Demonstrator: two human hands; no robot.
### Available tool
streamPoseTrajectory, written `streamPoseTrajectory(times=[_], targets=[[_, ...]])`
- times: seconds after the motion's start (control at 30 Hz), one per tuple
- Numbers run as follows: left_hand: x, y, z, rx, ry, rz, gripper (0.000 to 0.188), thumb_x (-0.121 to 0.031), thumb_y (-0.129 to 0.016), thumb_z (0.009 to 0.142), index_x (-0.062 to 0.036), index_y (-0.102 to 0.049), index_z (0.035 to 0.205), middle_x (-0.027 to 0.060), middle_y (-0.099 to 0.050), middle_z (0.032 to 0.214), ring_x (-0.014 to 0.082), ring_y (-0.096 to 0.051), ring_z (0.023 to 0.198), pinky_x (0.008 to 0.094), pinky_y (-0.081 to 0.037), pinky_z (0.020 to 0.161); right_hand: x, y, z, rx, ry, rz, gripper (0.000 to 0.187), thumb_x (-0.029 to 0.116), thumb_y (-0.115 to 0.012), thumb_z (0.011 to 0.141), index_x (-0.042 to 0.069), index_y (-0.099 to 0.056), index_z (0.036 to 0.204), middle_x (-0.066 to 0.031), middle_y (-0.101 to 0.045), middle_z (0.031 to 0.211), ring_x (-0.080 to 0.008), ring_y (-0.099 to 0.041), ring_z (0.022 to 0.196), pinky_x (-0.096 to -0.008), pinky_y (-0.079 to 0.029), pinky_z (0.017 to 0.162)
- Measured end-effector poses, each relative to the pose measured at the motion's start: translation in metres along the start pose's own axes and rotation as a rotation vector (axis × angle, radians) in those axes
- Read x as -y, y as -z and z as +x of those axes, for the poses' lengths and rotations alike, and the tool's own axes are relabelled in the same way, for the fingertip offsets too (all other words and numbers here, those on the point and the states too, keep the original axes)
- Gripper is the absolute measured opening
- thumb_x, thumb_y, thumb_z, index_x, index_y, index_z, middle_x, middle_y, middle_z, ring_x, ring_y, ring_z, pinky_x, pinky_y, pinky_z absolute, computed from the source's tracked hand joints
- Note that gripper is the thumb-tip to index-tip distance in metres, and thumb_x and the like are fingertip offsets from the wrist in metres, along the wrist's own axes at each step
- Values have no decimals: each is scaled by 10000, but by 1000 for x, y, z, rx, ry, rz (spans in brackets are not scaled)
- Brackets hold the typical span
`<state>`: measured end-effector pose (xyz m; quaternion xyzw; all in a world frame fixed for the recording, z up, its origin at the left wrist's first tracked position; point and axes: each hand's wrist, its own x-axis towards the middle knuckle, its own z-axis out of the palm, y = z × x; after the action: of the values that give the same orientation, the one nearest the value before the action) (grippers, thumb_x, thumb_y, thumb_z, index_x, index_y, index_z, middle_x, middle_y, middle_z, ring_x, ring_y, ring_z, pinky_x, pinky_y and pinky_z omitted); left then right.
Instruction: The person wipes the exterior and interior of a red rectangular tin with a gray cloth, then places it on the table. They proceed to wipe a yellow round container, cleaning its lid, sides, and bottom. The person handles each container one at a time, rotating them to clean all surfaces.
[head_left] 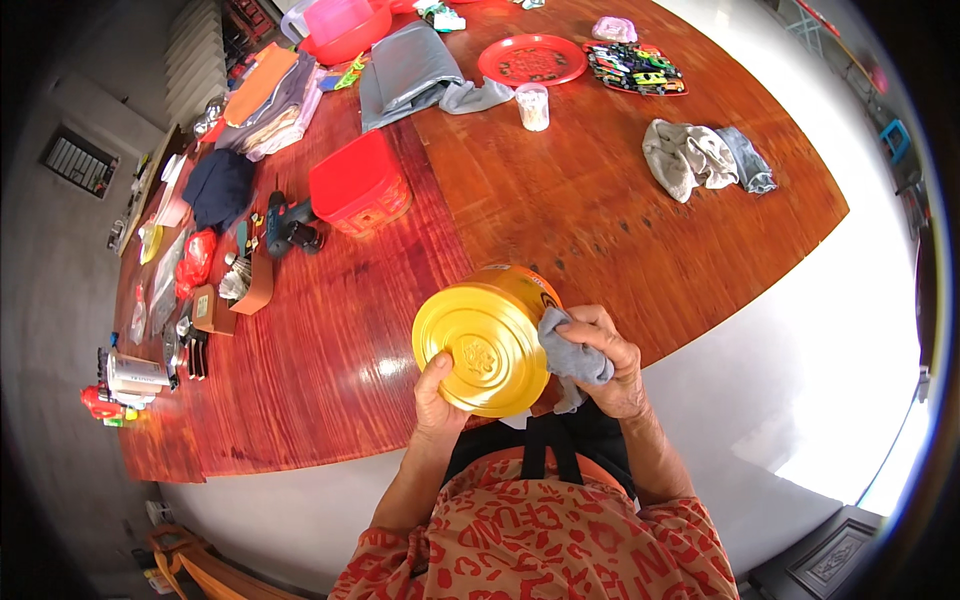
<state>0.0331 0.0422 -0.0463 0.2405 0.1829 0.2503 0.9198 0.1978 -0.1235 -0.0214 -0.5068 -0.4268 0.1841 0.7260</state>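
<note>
A round yellow tin [481,350] is tilted so that its flat, embossed end faces up at me, just above the near edge of the wooden table. My left hand [438,400] grips its lower left rim, with the thumb on the yellow end and the other fingers hidden underneath. Bunched in my right hand [612,360] is a grey cloth [574,350], pressed against the right side of the tin. Part of the tin's orange, printed side shows beyond the rim.
A red plastic box [358,185] and a cordless drill [287,225] stand left of centre. Farther back are a red round tray [532,62], a white cup [533,107] and a grey folded sheet [408,72]. Crumpled cloths [690,158] lie at right; folded clothes [265,100] at far left.
</note>
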Motion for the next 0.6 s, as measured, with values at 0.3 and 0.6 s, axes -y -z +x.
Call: streamPoseTrajectory(times=[0.3,0.6], targets=[[10,-27,17,-132,16,120,532,-105,-673,896,-98,-434,1371,94,-590,1265,219,-615,1148,380,-539,973,30,4,37,-25,48,-626,540,-60,-721,666,72,-655,1186,-144,-599,1086,-319,-634,982,-372,-545,820],[21,-32,24,-183,-63,192,522,-143,-663,907,-49,-448,1374,110,-595,1279,215,-600,1172,370,-519,989,33,3,32,55,130,-961,478,-9,-739,658,78,-659,1121,-93,-601,1038,-312,-647,914,-384,-574,720]])
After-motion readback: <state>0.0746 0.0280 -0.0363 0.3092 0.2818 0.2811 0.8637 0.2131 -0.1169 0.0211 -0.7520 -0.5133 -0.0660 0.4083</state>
